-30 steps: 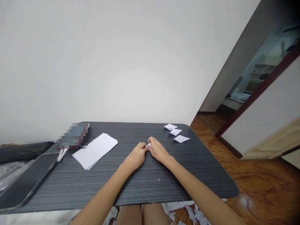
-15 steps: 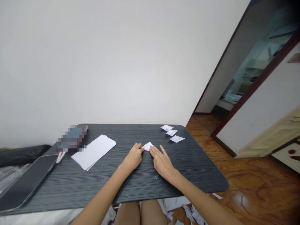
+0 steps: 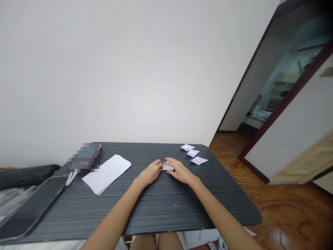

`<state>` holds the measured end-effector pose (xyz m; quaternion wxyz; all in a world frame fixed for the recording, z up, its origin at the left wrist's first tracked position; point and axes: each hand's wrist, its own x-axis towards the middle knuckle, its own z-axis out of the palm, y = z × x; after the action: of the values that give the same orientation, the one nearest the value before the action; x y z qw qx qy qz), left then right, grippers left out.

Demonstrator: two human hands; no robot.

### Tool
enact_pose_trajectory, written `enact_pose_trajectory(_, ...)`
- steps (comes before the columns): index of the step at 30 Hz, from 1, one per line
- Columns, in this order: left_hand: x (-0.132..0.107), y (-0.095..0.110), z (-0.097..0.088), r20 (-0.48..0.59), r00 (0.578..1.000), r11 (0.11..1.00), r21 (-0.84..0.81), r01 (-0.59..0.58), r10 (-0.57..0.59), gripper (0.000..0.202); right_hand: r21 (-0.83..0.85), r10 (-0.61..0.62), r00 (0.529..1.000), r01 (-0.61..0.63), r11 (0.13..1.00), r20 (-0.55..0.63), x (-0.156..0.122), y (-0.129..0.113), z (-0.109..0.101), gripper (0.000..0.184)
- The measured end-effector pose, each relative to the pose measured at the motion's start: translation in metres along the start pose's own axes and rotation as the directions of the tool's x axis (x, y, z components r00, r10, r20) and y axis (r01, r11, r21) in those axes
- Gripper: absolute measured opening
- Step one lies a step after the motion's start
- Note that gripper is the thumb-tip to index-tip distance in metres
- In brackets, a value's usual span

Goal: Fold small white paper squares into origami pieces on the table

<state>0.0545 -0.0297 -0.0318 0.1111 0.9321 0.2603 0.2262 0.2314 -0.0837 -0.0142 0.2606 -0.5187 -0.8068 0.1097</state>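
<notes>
A small folded piece of white paper (image 3: 168,167) lies on the dark table between my hands. My left hand (image 3: 152,172) pinches its left end, fingers bent together. Over its right side curves my right hand (image 3: 180,171), with fingertips on the far edge and the thumb at the near edge. Part of the paper is hidden under the right fingers. Beyond my right hand lie three folded paper diamonds: a far one (image 3: 187,147), a middle one (image 3: 193,153) and a near one (image 3: 199,160).
A stack of white paper sheets (image 3: 107,174) lies to the left on the black table (image 3: 145,218). Farther left are a blurred-out object (image 3: 84,158) with a white strap and a dark flat panel (image 3: 33,206). Paper scraps (image 3: 220,244) lie below the table's front edge.
The paper's pointed top no longer shows; it now looks like a narrow strip. My right hand has shifted, its thumb now apart from the fingers. The whole view has moved slightly.
</notes>
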Motion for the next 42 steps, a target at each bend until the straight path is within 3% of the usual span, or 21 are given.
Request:
enact_pose_trajectory(2, -0.001, -0.001, 0.000, -0.002, 1.000, 0.996, 0.082, -0.025, 0.026, 0.021, 0.033, -0.006, 1.000, 0.005, 0.999, 0.023, 0.007, 0.007, 0.007, 0.035)
enact_pose_trajectory(5, -0.003, -0.002, 0.001, -0.030, 0.999, 0.987, 0.158, -0.019, 0.024, 0.024, 0.041, -0.016, 0.999, 0.018, 0.999, -0.037, 0.012, 0.013, 0.015, 0.028)
enact_pose_trajectory(8, -0.004, -0.003, 0.001, -0.059, 0.998, 0.989, 0.147, 0.014, -0.006, 0.025, 0.036, -0.015, 0.996, 0.018, 0.999, -0.090, 0.014, 0.012, 0.017, 0.023)
enact_pose_trajectory(11, -0.002, -0.003, 0.001, -0.149, 0.986, 0.994, 0.075, 0.085, -0.074, 0.023, 0.019, 0.070, 0.986, -0.068, 0.997, -0.150, 0.015, 0.006, 0.017, 0.023)
enact_pose_trajectory(15, 0.002, -0.002, 0.001, -0.328, 0.905, 0.958, -0.184, 0.219, -0.269, 0.017, 0.066, 0.166, 0.947, -0.154, 0.986, -0.275, 0.017, -0.007, 0.018, 0.022)
enact_pose_trajectory(17, 0.004, -0.001, -0.001, -0.308, 0.871, 0.889, -0.378, 0.257, -0.383, 0.017, 0.152, 0.161, 0.937, -0.119, 0.981, -0.309, 0.018, -0.012, 0.018, 0.020)
enact_pose_trajectory(19, 0.006, -0.001, -0.005, -0.215, 0.862, 0.775, -0.571, 0.270, -0.459, 0.020, 0.244, 0.151, 0.930, -0.069, 0.967, -0.336, 0.018, -0.016, 0.016, 0.020)
enact_pose_trajectory(21, 0.007, 0.001, -0.010, -0.159, 0.869, 0.665, -0.711, 0.228, -0.468, 0.022, 0.299, 0.136, 0.918, -0.020, 0.954, -0.371, 0.018, -0.018, 0.011, 0.018)
enact_pose_trajectory(23, 0.008, 0.002, -0.017, -0.208, 0.879, 0.628, -0.768, 0.124, -0.428, 0.020, 0.288, 0.076, 0.912, 0.047, 0.957, -0.404, 0.016, -0.019, 0.005, 0.016)
enact_pose_trajectory(26, 0.006, 0.000, -0.021, -0.307, 0.892, 0.699, -0.715, 0.014, -0.332, 0.013, 0.152, -0.111, 0.926, 0.175, 0.973, -0.361, 0.009, -0.022, 0.000, 0.018)
enact_pose_trajectory(28, 0.004, -0.004, -0.018, -0.266, 0.934, 0.797, -0.603, 0.031, -0.238, 0.015, 0.023, -0.208, 0.950, 0.219, 0.975, -0.231, 0.002, -0.027, 0.005, 0.021)
enact_pose_trajectory(30, 0.001, -0.006, -0.013, -0.166, 0.977, 0.893, -0.448, 0.044, -0.132, 0.023, -0.077, -0.209, 0.974, 0.203, 0.976, -0.091, -0.004, -0.033, 0.015, 0.021)
enact_pose_trajectory(32, -0.003, -0.005, -0.010, -0.082, 0.995, 0.954, -0.298, 0.021, -0.048, 0.026, -0.112, -0.122, 0.992, 0.117, 0.987, -0.039, -0.006, -0.040, 0.027, 0.019)
enact_pose_trajectory(35, -0.009, 0.001, -0.013, -0.046, 0.999, 0.992, -0.123, 0.011, -0.017, 0.024, 0.016, -0.009, 0.999, 0.010, 1.000, -0.032, -0.005, -0.045, 0.032, 0.017)
enact_pose_trajectory(39, -0.017, 0.007, -0.024, 0.091, 0.996, 0.996, -0.090, -0.009, 0.017, 0.022, 0.380, -0.031, 0.989, -0.027, 0.925, 0.145, -0.002, -0.029, 0.012, 0.019)
enact_pose_trajectory(42, -0.020, 0.006, -0.028, 0.159, 0.986, 0.994, -0.104, -0.032, 0.048, 0.031, 0.389, 0.031, 0.998, -0.047, 0.920, 0.047, -0.003, -0.008, -0.003, 0.019)
